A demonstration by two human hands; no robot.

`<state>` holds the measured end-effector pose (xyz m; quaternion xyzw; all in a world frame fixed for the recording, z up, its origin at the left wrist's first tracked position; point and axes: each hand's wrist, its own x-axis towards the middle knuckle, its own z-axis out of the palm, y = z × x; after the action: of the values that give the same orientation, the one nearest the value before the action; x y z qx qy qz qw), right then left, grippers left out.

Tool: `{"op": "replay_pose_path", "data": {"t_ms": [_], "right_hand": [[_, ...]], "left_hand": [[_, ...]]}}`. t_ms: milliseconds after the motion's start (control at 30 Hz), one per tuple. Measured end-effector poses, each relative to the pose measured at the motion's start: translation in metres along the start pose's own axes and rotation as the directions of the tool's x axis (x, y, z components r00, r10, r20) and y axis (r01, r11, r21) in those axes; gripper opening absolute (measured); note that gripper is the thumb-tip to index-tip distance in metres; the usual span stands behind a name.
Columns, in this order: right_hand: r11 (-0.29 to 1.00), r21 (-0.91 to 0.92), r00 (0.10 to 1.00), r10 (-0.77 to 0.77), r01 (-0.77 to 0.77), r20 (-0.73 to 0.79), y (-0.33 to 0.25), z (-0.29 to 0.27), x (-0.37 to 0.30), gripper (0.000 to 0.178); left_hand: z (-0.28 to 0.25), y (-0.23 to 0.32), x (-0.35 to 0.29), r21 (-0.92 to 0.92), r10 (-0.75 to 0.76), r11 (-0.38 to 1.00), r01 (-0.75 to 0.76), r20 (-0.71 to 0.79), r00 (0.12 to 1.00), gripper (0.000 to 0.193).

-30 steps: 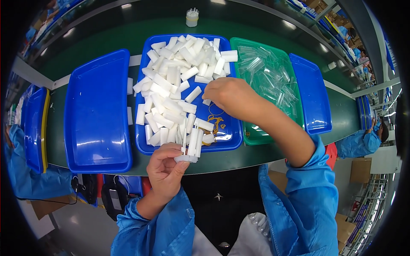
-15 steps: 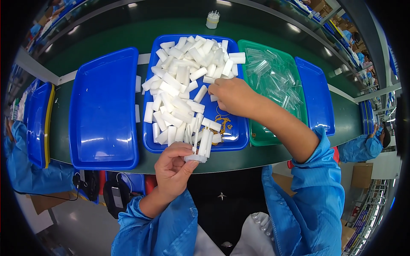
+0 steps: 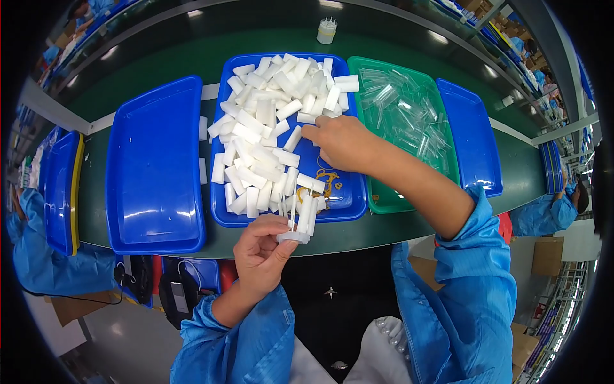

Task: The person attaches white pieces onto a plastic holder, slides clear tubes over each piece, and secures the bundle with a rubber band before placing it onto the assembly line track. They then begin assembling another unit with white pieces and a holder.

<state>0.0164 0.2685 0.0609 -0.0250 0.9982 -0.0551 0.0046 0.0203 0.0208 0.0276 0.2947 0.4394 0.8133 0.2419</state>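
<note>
The green worktop (image 3: 409, 227) carries a row of trays: an empty blue tray (image 3: 153, 166), a middle blue tray (image 3: 348, 201) heaped with white plastic pieces (image 3: 265, 137), a green tray (image 3: 384, 198) of clear tubes (image 3: 403, 109), and a further blue tray (image 3: 470, 131). The left hand (image 3: 259, 253) is clenched on a small bundle of white pieces (image 3: 299, 221) at the near edge of the middle tray, as it was a second ago. The right hand (image 3: 339, 141) has moved up from the tray's near right corner to the heap, fingers closing on one white piece. Judgement: another piece is being picked for the bundle. Yellow rubber bands (image 3: 327, 179) lie below the right hand.
</note>
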Motion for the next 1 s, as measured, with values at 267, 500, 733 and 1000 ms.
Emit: {"op": "replay_pose_path", "data": {"t_ms": [267, 500, 733, 1000], "right_hand": [[0.997, 0.066, 0.995, 0.055, -0.049, -0.083, 0.003, 0.003, -0.005, 0.022], [0.995, 0.080, 0.993, 0.071, -0.063, -0.099, 0.002, 0.001, -0.008, 0.022], [0.807, 0.584, 0.966, 0.211, -0.086, -0.151, -0.006, -0.013, -0.020, 0.018], [0.141, 0.979, 0.937, 0.336, -0.146, 0.092, -0.016, -0.038, -0.046, 0.016]], "left_hand": [[0.004, 0.002, -0.002, 0.043, -0.012, 0.999, 0.011, 0.018, 1.000, 0.024], [0.004, 0.000, 0.000, 0.195, 0.086, 0.976, -0.096, 0.057, 0.995, 0.025], [0.003, 0.000, 0.006, 0.485, 0.240, 0.814, -0.319, 0.219, 0.946, 0.020], [0.009, -0.003, 0.012, 0.533, 0.250, 0.742, -0.407, 0.343, 0.905, 0.023]]}}
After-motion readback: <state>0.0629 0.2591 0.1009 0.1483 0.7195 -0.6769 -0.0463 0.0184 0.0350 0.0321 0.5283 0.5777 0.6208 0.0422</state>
